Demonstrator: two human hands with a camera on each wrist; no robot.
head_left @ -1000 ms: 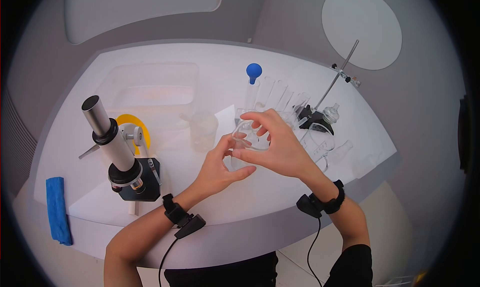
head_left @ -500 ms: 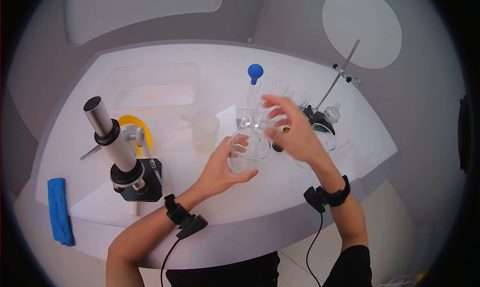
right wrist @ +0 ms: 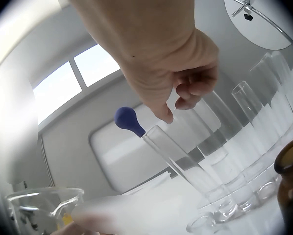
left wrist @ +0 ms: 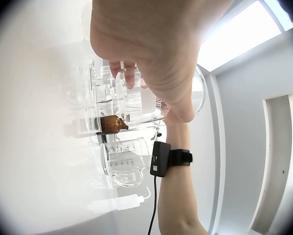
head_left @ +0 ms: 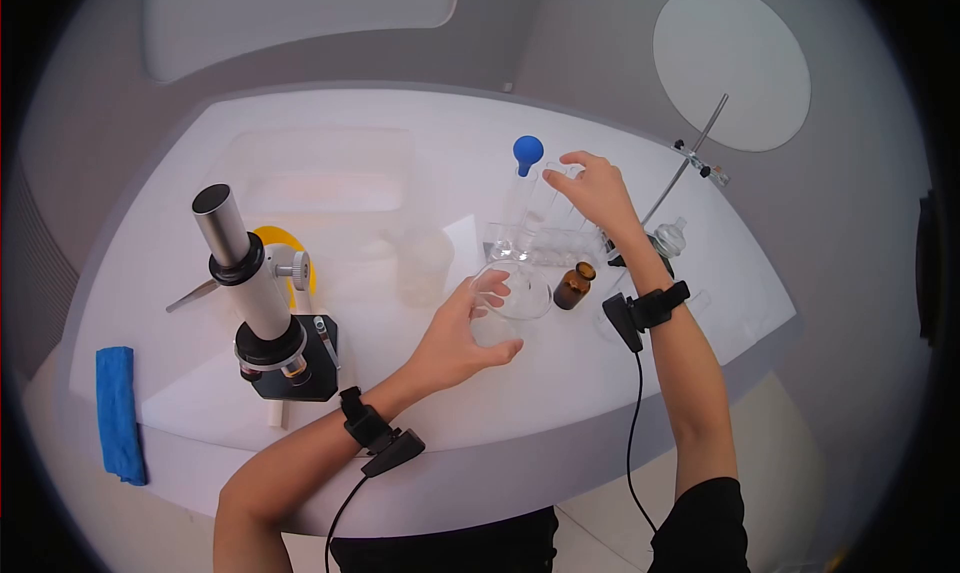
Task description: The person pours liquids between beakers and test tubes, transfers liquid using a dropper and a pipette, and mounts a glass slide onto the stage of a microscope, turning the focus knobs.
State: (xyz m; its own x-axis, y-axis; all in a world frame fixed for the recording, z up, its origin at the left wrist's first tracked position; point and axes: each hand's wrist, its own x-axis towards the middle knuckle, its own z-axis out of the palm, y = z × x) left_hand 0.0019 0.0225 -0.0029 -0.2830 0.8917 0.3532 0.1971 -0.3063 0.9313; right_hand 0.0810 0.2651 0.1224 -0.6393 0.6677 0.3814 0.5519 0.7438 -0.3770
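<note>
My left hand curls round a clear glass beaker, fingers behind it and thumb on the near side; the left wrist view shows part of its printed ml mark. The right hand reaches over the back of a clear rack holding several test tubes. Its thumb and bent fingers are apart, close to the tube tops. Left of that thumb, a blue rubber bulb sticks out of the nearest tube. Between the hands stands an uncapped amber bottle.
A microscope stands at left, near a folded blue cloth. A translucent tub and plastic jug are behind. At right are a metal stand, a graduated beaker and a white bottle with a bent spout.
My right hand has left the beaker and moved up and away to the test tubes, bringing the amber bottle into view. The left hand keeps hold of the beaker.
</note>
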